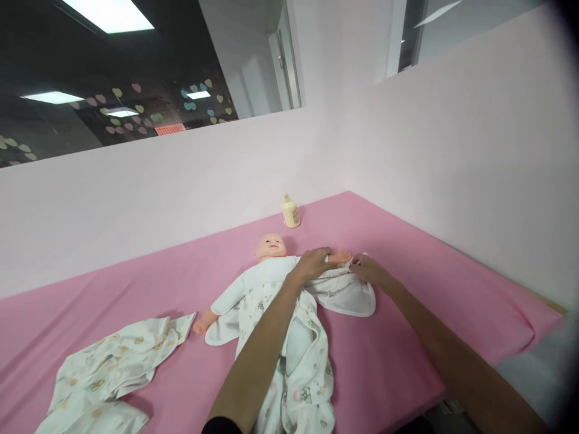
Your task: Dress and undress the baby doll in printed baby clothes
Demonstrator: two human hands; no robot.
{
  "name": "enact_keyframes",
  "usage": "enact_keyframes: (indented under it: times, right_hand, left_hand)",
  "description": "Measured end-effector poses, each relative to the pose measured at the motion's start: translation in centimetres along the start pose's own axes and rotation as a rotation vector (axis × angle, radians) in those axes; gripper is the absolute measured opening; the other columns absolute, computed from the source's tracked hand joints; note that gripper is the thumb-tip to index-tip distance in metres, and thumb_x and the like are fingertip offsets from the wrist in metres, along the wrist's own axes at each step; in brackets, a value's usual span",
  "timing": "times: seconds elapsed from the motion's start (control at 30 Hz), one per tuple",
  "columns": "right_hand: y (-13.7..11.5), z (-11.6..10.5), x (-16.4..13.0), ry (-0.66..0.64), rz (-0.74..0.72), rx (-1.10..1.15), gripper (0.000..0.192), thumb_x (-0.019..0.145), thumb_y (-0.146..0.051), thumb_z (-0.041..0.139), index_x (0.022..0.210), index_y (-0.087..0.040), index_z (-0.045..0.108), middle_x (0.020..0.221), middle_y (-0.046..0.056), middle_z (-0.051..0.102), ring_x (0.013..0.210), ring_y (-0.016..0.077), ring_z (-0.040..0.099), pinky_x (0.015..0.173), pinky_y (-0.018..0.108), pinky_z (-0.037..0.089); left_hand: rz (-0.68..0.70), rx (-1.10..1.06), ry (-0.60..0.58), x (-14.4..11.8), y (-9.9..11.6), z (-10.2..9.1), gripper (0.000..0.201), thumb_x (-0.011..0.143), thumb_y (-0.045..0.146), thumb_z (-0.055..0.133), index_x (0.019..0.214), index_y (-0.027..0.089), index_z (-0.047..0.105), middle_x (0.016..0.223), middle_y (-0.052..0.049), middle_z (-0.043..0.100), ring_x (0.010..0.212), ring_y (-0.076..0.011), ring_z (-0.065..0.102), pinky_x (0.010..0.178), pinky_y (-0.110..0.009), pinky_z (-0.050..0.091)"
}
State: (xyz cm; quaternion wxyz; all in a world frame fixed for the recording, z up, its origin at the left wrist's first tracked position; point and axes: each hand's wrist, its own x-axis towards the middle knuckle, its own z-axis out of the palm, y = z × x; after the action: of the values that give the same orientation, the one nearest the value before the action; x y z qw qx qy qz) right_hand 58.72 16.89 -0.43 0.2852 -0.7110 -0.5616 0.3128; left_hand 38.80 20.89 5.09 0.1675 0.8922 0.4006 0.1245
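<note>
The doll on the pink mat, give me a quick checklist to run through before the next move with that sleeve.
1. Doll lies face up on the pink mat: ok.
2. Left hand rests on the doll's arm near the sleeve: ok.
3. Right hand pinches the sleeve's edge at the doll's hand: ok, though the exact grip is too small to tell.
4. Doll's arm fully through the sleeve: cannot tell, hands cover it.
5. Doll's other arm is in its sleeve, hand showing: ok.
6. Bottle and spare printed garment lie apart from both hands: ok.
</note>
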Motion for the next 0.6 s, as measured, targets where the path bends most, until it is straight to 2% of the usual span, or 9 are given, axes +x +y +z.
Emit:
enact_keyframes:
  times: [0.2,0.33,0.47,0.53,0.6]
  right_hand:
    - [-0.1,0.3,-0.2,0.036,-0.031,-0.167,0.022,0.081,-0.036,0.053,0.090,-0.017,0.060,0.094,0.010,0.066,0.088,0.0228,0.061,0.067,0.028,0.039]
    - [-0.5,0.9,-1.1,0.096,-0.073,-0.388,0.029,0.088,-0.038,0.048,0.101,-0.015,0.058,0.104,0.016,0.063,0.095,0.0284,0.062,0.074,0.034,0.043]
    - [-0.9,1.4,-2.3,0.165,-0.121,-0.562,0.029,0.092,-0.034,0.043,0.108,-0.013,0.055,0.108,0.017,0.059,0.095,0.0285,0.063,0.075,0.035,0.045]
    - [-1.0,1.4,-2.8,0.214,-0.155,-0.611,0.027,0.092,-0.031,0.044,0.108,-0.013,0.054,0.108,0.017,0.058,0.094,0.0283,0.063,0.073,0.035,0.045]
    - [-1.1,1.4,-3.3,0.264,-0.200,-0.662,0.025,0.091,-0.029,0.047,0.107,-0.012,0.054,0.106,0.017,0.058,0.093,0.0283,0.063,0.072,0.034,0.044]
  left_hand:
    - [-0.087,0.161,-0.025,1.3,0.2,2.1,0.046,0.093,0.057,0.045,0.116,0.020,0.059,0.120,-0.011,0.066,0.108,-0.0279,0.060,0.093,-0.037,0.041]
    - [-0.118,0.192,-0.024,1.4,0.4,2.6,0.046,0.092,0.058,0.047,0.113,0.020,0.060,0.117,-0.012,0.066,0.108,-0.0298,0.061,0.095,-0.042,0.040]
    - [-0.098,0.199,0.089,-1.1,1.1,0.5,0.043,0.093,0.051,0.051,0.119,0.018,0.059,0.121,-0.012,0.064,0.114,-0.0284,0.057,0.099,-0.040,0.039]
    - [-0.083,0.165,0.220,-3.7,1.5,-1.5,0.037,0.094,0.046,0.052,0.117,0.019,0.060,0.123,-0.010,0.064,0.117,-0.0251,0.055,0.104,-0.037,0.037]
    - [-0.125,0.100,0.402,-7.0,1.4,-3.4,0.032,0.096,0.045,0.047,0.112,0.021,0.062,0.120,-0.006,0.065,0.116,-0.0223,0.055,0.105,-0.036,0.037]
